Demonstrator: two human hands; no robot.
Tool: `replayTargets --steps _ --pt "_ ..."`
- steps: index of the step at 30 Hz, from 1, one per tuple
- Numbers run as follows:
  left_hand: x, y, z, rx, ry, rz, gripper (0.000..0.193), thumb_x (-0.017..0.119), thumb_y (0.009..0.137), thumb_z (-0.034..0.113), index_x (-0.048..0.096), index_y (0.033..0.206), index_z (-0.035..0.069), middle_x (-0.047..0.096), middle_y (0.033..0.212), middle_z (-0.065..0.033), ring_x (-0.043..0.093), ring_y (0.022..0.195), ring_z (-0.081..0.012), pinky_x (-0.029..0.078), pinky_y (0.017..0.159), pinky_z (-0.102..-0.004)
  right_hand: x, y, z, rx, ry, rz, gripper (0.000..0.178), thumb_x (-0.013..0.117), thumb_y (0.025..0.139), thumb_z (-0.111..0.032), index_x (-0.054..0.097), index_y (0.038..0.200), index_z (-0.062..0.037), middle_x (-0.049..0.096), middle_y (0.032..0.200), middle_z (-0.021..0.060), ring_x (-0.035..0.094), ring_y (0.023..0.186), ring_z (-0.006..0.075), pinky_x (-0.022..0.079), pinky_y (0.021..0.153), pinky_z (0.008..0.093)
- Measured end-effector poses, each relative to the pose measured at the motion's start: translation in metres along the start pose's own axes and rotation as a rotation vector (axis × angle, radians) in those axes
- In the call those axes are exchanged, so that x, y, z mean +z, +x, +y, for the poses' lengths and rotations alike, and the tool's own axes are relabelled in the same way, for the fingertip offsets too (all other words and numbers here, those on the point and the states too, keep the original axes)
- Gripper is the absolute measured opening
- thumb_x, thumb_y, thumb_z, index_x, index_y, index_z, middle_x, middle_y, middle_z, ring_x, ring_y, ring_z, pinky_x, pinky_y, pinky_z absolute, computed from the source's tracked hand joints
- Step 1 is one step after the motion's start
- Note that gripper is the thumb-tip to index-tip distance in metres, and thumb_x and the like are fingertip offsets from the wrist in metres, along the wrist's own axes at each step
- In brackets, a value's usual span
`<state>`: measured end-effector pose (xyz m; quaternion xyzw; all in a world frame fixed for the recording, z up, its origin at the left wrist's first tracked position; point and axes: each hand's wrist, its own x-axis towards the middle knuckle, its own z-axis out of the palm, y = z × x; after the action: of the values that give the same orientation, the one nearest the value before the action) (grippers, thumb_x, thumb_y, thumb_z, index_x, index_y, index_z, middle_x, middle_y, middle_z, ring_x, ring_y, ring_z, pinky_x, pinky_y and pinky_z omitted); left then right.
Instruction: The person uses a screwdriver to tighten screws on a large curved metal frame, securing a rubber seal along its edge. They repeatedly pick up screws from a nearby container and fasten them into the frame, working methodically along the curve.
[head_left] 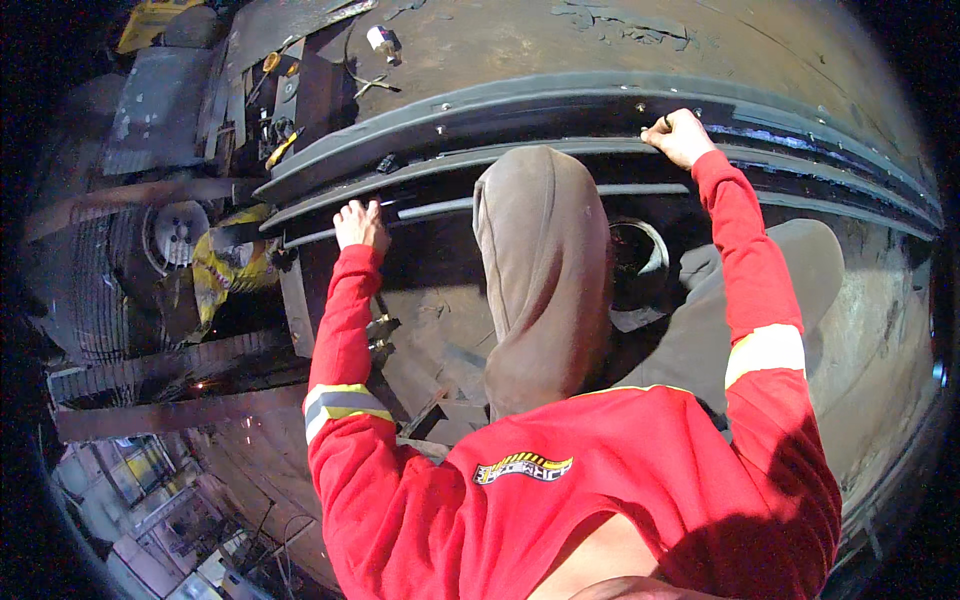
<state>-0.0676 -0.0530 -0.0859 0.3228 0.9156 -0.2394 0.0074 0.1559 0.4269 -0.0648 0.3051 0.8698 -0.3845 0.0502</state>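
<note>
Long dark metal beam (540, 113) just beyond the raised knee (545, 205), left hand (362, 228) curled at its near edge, knee's left, right hand (683, 138) pinching over it, knee's right, both grips unclear, 1 round rimmed container (660, 252) right of the knee, contents too dark to tell.

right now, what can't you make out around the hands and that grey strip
In the head view:
- Right hand: whether its curled fingers hold anything; too small.
- Left hand: its palm, hidden by its own back.
- Grey strip: middle, hidden by the raised knee.
</note>
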Motion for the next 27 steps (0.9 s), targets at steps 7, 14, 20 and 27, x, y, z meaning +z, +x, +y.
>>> replayTargets --steps 7,14,20,27 --pt "0.006 -0.007 -0.014 0.143 -0.108 0.242 0.025 0.053 0.081 0.015 0.058 0.106 0.018 0.055 0.087 -0.0119 0.059 0.082 -0.0305 0.048 0.066 -0.0421 0.0 0.007 0.008 -0.017 -0.061 -0.021 0.027 0.072 0.071 -0.032 0.072 0.082 -0.0069 0.068 0.084 0.0173 0.067 0.083 0.0269 0.049 0.08 0.0372" --pt "-0.103 -0.018 -0.029 -0.023 -0.97 0.472 0.012 0.063 0.087 0.015 0.06 0.089 0.003 0.06 0.069 -0.0047 0.054 0.06 -0.0102 0.046 0.057 -0.0272 0.002 0.001 0.004 0.092 -0.06 0.007 0.025 0.071 0.074 -0.035 0.072 0.084 -0.0121 0.068 0.093 0.0143 0.065 0.091 0.0291 0.049 0.083 0.0394" --pt "-0.248 0.051 0.026 0.029 -1.813 0.534 0.028 0.055 0.093 0.028 0.064 0.092 0.001 0.055 0.068 -0.0027 0.05 0.055 -0.009 0.04 0.051 -0.0228 -0.004 -0.001 0.005 0.082 -0.057 0.004 0.023 0.071 0.073 -0.033 0.073 0.085 -0.0136 0.068 0.094 0.0134 0.065 0.092 0.0296 0.049 0.085 0.0392" --pt "-0.304 0.131 0.156 0.252 -1.753 0.313 0.024 0.05 0.092 0.017 0.051 0.107 -0.001 0.066 0.084 -0.0158 0.055 0.047 -0.0162 0.043 0.039 -0.0288 0.003 0.006 0.0 0.094 -0.046 0.084 0.033 0.073 0.07 -0.035 0.069 0.076 -0.0029 0.067 0.085 0.0192 0.065 0.087 0.0322 0.05 0.08 0.0379"
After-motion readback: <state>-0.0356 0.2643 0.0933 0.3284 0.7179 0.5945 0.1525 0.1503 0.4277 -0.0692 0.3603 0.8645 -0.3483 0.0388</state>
